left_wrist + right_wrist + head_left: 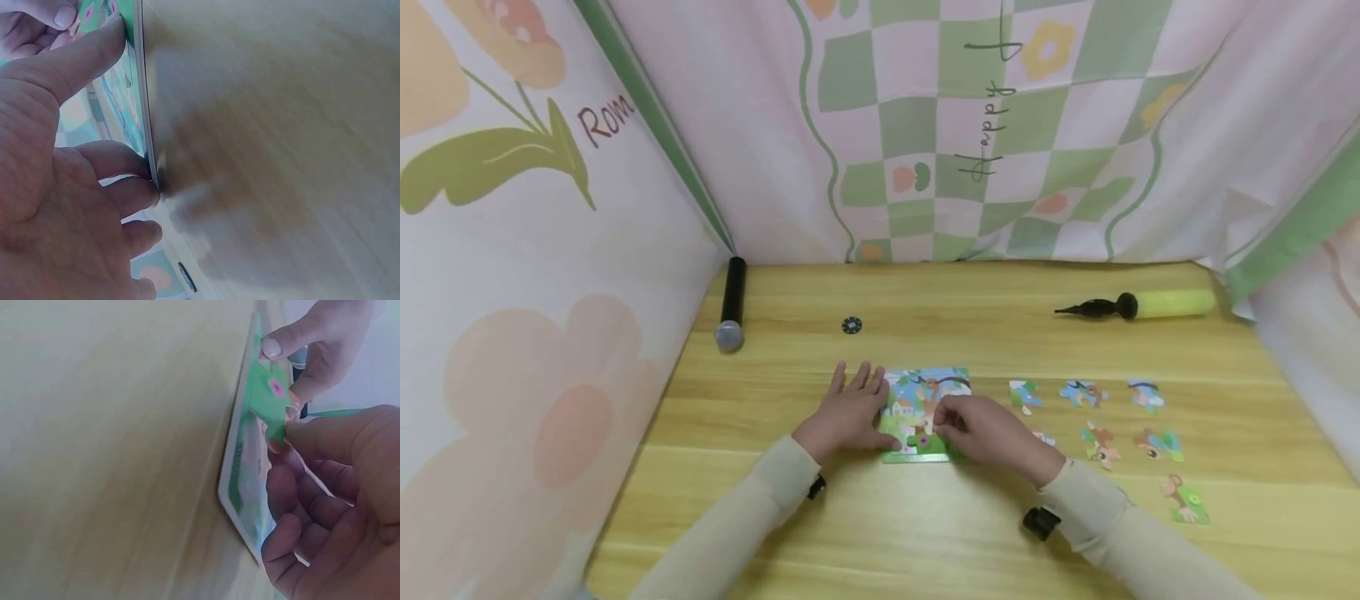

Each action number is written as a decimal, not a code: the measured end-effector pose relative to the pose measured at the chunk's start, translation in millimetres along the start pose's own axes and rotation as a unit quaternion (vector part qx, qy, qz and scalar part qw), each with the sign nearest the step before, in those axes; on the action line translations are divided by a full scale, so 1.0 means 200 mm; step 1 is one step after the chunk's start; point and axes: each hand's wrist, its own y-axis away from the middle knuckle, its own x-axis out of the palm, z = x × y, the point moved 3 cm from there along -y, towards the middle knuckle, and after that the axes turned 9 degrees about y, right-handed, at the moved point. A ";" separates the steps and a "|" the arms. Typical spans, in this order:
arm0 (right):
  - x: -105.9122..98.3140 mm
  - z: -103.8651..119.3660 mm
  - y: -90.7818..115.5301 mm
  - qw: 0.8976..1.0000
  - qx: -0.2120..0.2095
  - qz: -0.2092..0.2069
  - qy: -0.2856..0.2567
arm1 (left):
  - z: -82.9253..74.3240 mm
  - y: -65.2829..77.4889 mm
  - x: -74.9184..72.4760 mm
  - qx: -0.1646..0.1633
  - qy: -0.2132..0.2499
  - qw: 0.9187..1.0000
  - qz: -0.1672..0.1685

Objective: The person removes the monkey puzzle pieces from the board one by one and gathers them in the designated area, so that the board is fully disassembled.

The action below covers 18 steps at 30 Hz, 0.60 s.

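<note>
A jigsaw puzzle board (904,392) with a colourful animal scene lies on the table between the hands. The left hand (846,417) is at the board's left side, its fingers stretched along that edge. Its thumb (94,56) rests on the lower left of the board. Between thumb and fingertips, the right hand (992,435) pinches a green puzzle piece (272,394) with a pink flower. That piece lies over the lower part of the board, one edge tilted up from it in the right wrist view. The right hand hides the board's lower right in the head view.
Several loose puzzle pieces (1101,446) are spread over the table to the right. Farther back are a black microphone (734,300) at left, a round black chip (852,325) and a yellow hand pump (1172,304) at right. Printed curtains (910,125) enclose the table.
</note>
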 end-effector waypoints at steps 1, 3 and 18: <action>0.00 0.00 0.00 1.000 0.003 0.001 -0.006 | 0.00 0.00 0.00 0.000 -0.001 1.000 0.000; -0.01 -0.01 0.02 1.000 0.012 -0.003 -0.024 | 0.00 -0.01 0.01 0.000 -0.002 1.000 0.001; -0.37 -0.39 0.80 0.999 0.031 -0.024 -0.012 | 0.01 0.00 0.01 0.009 -0.016 1.000 0.005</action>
